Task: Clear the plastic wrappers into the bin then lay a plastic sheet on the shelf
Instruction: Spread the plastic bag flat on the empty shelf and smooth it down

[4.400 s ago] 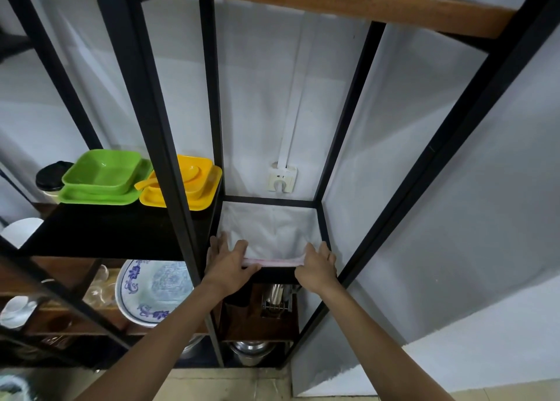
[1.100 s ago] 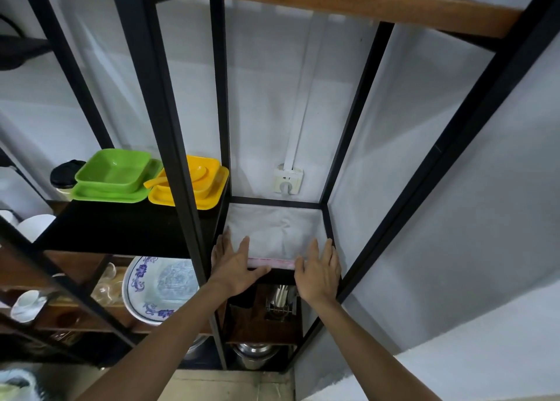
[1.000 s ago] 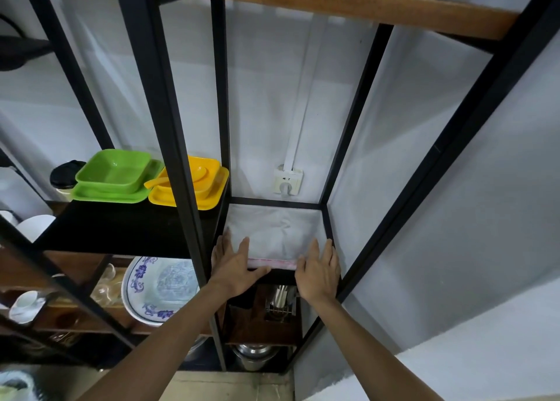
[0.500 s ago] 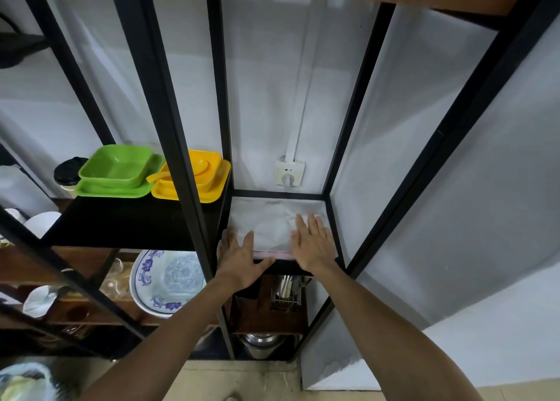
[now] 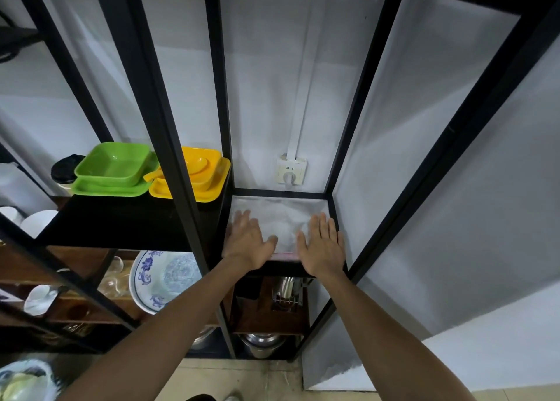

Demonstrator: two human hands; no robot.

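A whitish plastic sheet (image 5: 280,215) with a pink front edge lies flat on the small black-framed shelf (image 5: 281,192) in the right bay of the rack. My left hand (image 5: 247,241) rests palm down on the sheet's left front part, fingers spread. On the right front part my right hand (image 5: 322,244) presses flat the same way, close to the right frame bar. Neither hand grips anything. At the bottom left corner, a bag-lined bin (image 5: 21,381) shows only in part.
Green dishes (image 5: 113,168) and yellow dishes (image 5: 194,174) sit on the black shelf to the left. A wall socket (image 5: 291,171) is behind the sheet. A blue-patterned plate (image 5: 165,279), cups and metal pots fill the lower shelves. Black uprights (image 5: 169,133) frame the bay.
Both hands slid from the sheet's front edge further onto it; the right hand moved from the middle to the right side, the left hand went deeper. The view tilted slightly down.
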